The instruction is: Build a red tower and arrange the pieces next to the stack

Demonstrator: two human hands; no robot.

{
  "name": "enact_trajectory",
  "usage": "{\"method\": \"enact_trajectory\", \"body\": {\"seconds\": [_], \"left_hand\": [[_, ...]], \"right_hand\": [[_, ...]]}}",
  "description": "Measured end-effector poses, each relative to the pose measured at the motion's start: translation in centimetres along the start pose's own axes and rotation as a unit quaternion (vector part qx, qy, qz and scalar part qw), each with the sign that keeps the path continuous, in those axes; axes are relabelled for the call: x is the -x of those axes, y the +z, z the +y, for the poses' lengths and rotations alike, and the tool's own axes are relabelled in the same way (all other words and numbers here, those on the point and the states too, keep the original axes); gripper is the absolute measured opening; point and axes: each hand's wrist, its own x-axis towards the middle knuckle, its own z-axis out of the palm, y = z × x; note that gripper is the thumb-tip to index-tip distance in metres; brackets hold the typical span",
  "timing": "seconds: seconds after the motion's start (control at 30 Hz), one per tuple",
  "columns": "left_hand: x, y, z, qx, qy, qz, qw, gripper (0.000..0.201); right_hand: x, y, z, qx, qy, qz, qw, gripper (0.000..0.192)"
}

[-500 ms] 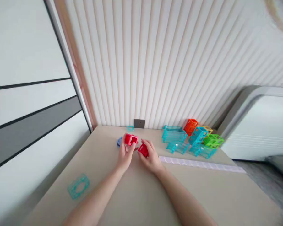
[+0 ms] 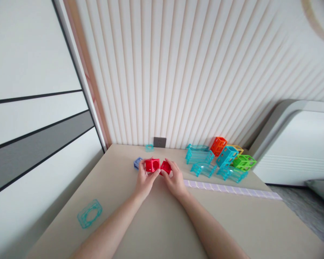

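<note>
My left hand holds a red open-frame plastic cube piece above the beige table. My right hand holds a second red piece pressed against the first one's right side. The two red pieces touch between my fingertips. A blue piece lies on the table just left of my left hand, partly hidden by it.
A pile of teal, orange, blue, green and yellow frame pieces sits at the back right by the ribbed wall. A teal piece lies near the left edge, a small teal one beside the wall socket. A pale strip runs rightwards.
My right hand has brought its red piece left and up against the red piece in my left hand; before, the two were apart.
</note>
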Motion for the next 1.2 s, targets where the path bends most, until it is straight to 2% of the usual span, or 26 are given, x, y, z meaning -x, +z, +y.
{"method": "enact_trajectory", "body": {"seconds": [0.1, 0.2, 0.33, 0.43, 0.53, 0.7, 0.83, 1.03, 1.1, 1.2], "left_hand": [[0.0, 0.0, 0.2, -0.005, 0.0, 0.012, 1.0, 0.054], [0.0, -0.2, 0.5, 0.001, -0.008, 0.016, 1.0, 0.055], [0.2, -0.3, 1.0, 0.013, -0.022, -0.009, 1.0, 0.059], [0.4, -0.1, 1.3, -0.006, -0.016, -0.036, 0.999, 0.054], [0.7, 0.1, 1.6, -0.02, -0.006, -0.062, 0.998, 0.047], [1.1, 0.3, 2.2, -0.027, -0.011, -0.098, 0.995, 0.043], [1.2, 0.2, 2.6, -0.013, -0.027, -0.118, 0.993, 0.041], [1.3, 0.3, 2.7, -0.008, -0.041, -0.113, 0.993, 0.043], [1.2, 0.2, 2.5, -0.016, -0.03, -0.109, 0.993, 0.043], [0.9, -0.1, 2.0, -0.046, -0.012, -0.073, 0.996, 0.045]], "right_hand": [[0.0, 0.0, -0.1, 0.001, 0.008, 0.002, 1.0, 0.039], [-0.1, 0.0, 0.2, -0.02, 0.03, 0.032, 0.999, 0.037], [-0.2, 0.4, 0.9, -0.114, 0.114, 0.061, 0.985, 0.045], [-0.2, 0.7, 1.2, -0.212, 0.181, 0.072, 0.958, 0.054], [-0.3, 0.8, 1.1, -0.288, 0.197, 0.089, 0.933, 0.055], [-0.6, 0.7, 0.8, -0.408, 0.222, 0.09, 0.881, 0.042], [-0.7, 0.5, 0.3, -0.493, 0.214, 0.079, 0.839, 0.035], [-0.4, 0.4, -0.7, -0.49, 0.233, 0.039, 0.839, 0.04], [-0.4, 0.4, -0.7, -0.482, 0.228, 0.037, 0.845, 0.044], [-0.6, 0.3, -0.5, -0.458, 0.206, 0.047, 0.863, 0.054]]}}
